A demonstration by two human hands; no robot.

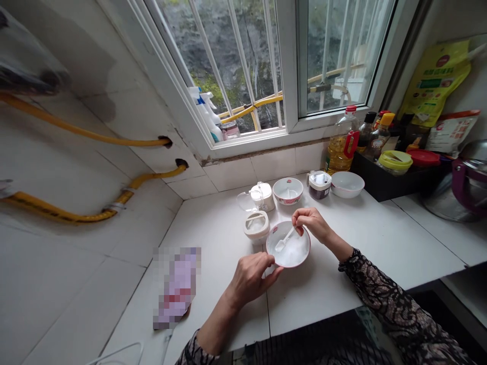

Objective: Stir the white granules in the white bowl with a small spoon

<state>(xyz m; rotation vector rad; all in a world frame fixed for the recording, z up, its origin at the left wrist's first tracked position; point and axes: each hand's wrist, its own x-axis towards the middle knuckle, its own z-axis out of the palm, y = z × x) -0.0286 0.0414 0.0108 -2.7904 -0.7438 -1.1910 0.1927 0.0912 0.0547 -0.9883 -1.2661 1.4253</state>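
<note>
My left hand (254,276) grips the near left rim of a white bowl (273,237), thumb and fingers pinching its edge. White powder or grains (296,249) lie in the bowl. In my right hand (310,223) is the handle of a small white spoon (283,243), its scoop end down inside the bowl. Just behind the bowl on the left stands an open seasoning jar (256,226) with white contents. A second white jar (262,195) with a raised clear lid (246,201) is farther back. Beside it sits a flower-patterned bowl (288,191) with a white spoon in it.
A dark-bodied lidded jar (319,185) and another white bowl (347,184) stand at the back right. An oil bottle (342,144) and a black tray (375,177) of condiments are behind them. A metal pot (452,190) sits far right, a blurred purple packet (178,286) at left.
</note>
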